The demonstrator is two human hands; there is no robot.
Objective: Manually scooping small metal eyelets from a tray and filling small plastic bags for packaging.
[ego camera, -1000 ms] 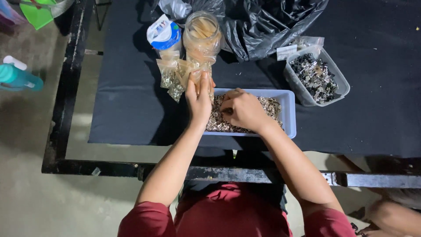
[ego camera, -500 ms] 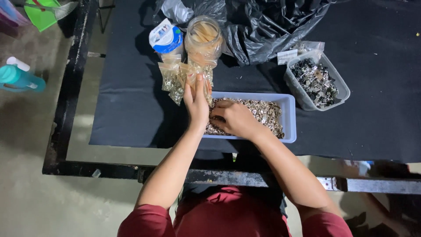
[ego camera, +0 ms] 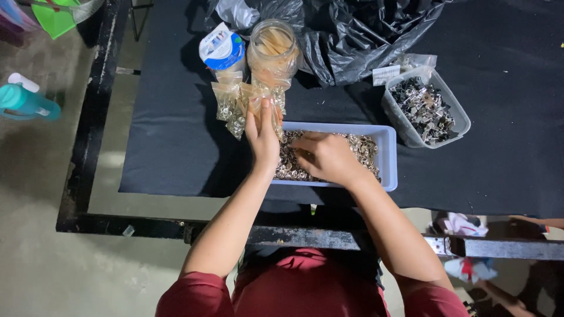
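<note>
A pale blue tray (ego camera: 389, 154) full of small shiny metal pieces (ego camera: 363, 148) lies on the black-covered table in front of me. My left hand (ego camera: 262, 136) is at the tray's left end, holding a small clear plastic bag (ego camera: 258, 98) upright. My right hand (ego camera: 325, 157) rests palm down in the metal pieces, fingers curled as if pinching some; what it grips is hidden. Several filled small bags (ego camera: 230, 105) lie just left of the tray.
A clear jar (ego camera: 272, 51) and a blue-lidded white container (ego camera: 221, 48) stand behind the bags. A clear tub of darker metal parts (ego camera: 424, 108) sits at the right, a crumpled black plastic sheet (ego camera: 358, 29) behind. A teal bottle (ego camera: 24, 101) lies on the floor left.
My left hand has stayed by the tray's left end holding the bag. My right hand has shifted slightly within the metal pieces. The view has drifted a little.
</note>
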